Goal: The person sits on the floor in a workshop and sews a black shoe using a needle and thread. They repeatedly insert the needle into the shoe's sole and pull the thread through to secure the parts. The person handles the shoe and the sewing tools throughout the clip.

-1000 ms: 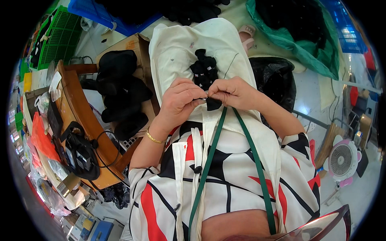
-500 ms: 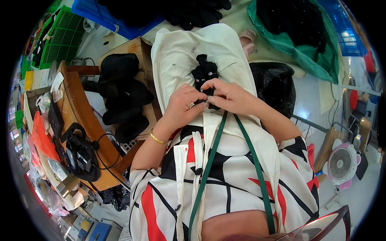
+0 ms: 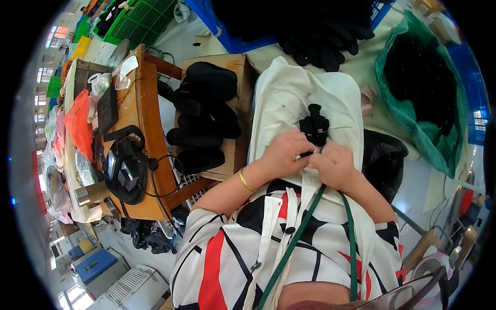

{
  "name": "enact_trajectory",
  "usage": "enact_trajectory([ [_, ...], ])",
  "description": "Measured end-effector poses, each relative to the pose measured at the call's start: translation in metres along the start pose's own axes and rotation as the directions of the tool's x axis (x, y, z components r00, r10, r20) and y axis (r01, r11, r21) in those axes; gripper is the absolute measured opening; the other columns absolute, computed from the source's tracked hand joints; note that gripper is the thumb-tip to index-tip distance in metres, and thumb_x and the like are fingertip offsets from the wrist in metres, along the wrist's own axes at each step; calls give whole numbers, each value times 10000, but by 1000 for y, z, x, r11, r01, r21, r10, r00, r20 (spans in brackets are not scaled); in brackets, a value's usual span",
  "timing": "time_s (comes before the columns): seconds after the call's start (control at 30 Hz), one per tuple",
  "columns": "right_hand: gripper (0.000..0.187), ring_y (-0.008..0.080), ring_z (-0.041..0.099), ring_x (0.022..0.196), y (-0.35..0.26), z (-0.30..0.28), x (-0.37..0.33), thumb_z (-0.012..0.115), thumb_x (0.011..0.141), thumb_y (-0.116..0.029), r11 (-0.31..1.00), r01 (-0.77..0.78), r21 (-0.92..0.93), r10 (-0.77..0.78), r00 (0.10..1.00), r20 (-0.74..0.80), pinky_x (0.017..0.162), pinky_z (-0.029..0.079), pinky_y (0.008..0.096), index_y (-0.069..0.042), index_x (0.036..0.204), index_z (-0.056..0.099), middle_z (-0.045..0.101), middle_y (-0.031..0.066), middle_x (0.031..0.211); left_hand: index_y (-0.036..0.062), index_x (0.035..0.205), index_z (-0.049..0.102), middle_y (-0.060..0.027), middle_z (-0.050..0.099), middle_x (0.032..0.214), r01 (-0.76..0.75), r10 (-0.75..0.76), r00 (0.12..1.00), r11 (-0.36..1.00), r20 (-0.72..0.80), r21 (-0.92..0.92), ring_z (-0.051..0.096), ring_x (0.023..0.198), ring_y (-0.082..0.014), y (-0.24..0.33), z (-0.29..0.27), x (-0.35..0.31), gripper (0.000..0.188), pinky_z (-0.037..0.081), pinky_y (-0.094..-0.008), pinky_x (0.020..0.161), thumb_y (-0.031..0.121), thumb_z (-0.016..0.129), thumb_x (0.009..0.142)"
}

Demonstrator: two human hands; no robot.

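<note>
On the pale apron (image 3: 289, 93) over my lap lies a small black fabric piece (image 3: 314, 126), lumpy, with a narrow knob at its far end and small white marks. My left hand (image 3: 284, 152), with a gold bracelet above it, is closed at the piece's near end. Opposite it, my right hand (image 3: 335, 164) is closed too. The fingertips of both hands meet and pinch the near edge of the black fabric. Exactly what lies between them is mostly hidden by the fingers. A thin dark line, perhaps thread, crosses the apron right of the piece.
To my left, a cardboard box (image 3: 243, 64) carries several black padded shapes (image 3: 212, 82), beside a wooden table (image 3: 150, 103) with a black bag (image 3: 124, 170). A blue crate (image 3: 248, 44) overflows with black pieces ahead. At right are a green sack (image 3: 392, 98) and a black plastic bag (image 3: 382, 160).
The whole view has swung, so my lap and hands appear farther right and lower. My hands stay together at the black fabric piece, their fingers slightly shifted.
</note>
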State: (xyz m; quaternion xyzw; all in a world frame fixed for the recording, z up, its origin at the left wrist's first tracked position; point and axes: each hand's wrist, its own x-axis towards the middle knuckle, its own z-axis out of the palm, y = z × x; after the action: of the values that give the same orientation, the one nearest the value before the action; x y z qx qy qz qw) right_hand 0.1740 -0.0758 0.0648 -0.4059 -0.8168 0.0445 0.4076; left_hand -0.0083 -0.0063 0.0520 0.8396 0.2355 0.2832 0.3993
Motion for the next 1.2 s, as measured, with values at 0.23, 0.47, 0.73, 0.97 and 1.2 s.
enact_trajectory([
  [0.23,311,194,556,615,13,-19,14,808,585,-145,991,-115,-68,112,992,-53,485,450,311,-104,840,635,528,16,725,65,843,702,-101,633,753,52,-49,993,998,-111,26,581,739,-305,-19,3,0,136,472,-384,660,98,764,727],
  [0.47,175,177,588,704,22,3,6,655,709,-164,988,-36,-150,47,997,69,542,475,289,-105,873,645,537,14,749,61,853,701,-81,639,751,24,-20,995,999,-97,39,585,736,-281,-17,1,7,152,477,-368,642,89,782,728],
  [0.73,286,185,587,639,9,-3,2,769,653,-68,996,-43,-81,42,999,-20,514,477,292,-81,916,659,658,41,884,61,854,701,-78,665,788,52,-27,976,993,-217,111,590,739,-274,-27,-1,8,154,483,-365,641,65,780,721],
  [0.97,209,171,584,671,24,7,13,701,705,-102,991,-33,-127,44,996,82,550,488,275,-78,906,649,615,27,837,57,868,701,-75,648,779,-8,30,987,991,-161,132,595,742,-272,-28,1,8,200,492,-357,643,62,795,691],
  [1.2,57,142,645,682,2,-9,8,584,949,-9,383,-595,706,454,788,417,641,524,250,-56,977,598,616,35,762,50,845,690,-73,642,771,2,52,971,974,-233,227,593,742,-268,-35,-3,13,169,494,-360,656,81,787,710],
])
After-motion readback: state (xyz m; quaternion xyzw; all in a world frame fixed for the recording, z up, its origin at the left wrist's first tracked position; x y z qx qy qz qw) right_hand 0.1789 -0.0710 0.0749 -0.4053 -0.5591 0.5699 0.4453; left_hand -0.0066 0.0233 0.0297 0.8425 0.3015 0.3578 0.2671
